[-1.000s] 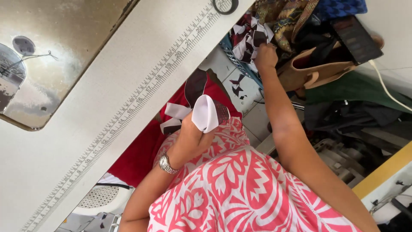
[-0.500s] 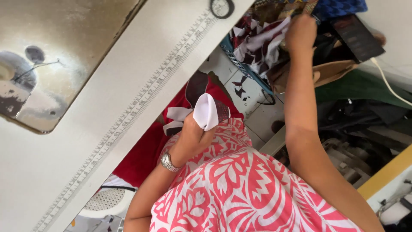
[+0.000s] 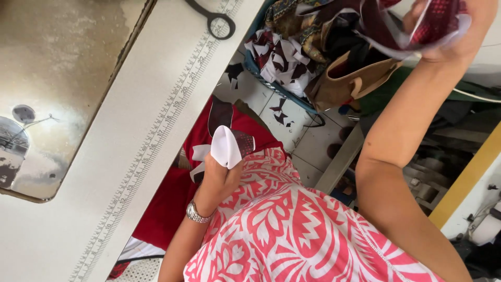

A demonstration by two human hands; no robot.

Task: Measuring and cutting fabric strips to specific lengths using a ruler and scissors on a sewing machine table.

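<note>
My left hand (image 3: 216, 180) rests on my lap, closed around a folded white fabric piece (image 3: 225, 147) with white strips trailing to its left. A silver watch (image 3: 194, 212) sits on that wrist. My right hand (image 3: 449, 28) is raised at the top right and grips a dark red patterned fabric piece (image 3: 417, 23) edged in white. It hangs above a blue basket (image 3: 276, 86) heaped with dark and white fabric scraps. A red cloth (image 3: 172, 203) lies over my lap under the table edge.
A white sewing table (image 3: 78, 172) with a printed ruler strip (image 3: 156, 130) fills the left. Black scissors (image 3: 214, 18) lie at its top edge. A tan bag (image 3: 349, 83) sits by the basket. Scraps litter the tiled floor (image 3: 282, 115).
My right arm has lifted out of the basket, bringing the dark red fabric piece up and to the right. My left hand has stayed on my lap with the white piece.
</note>
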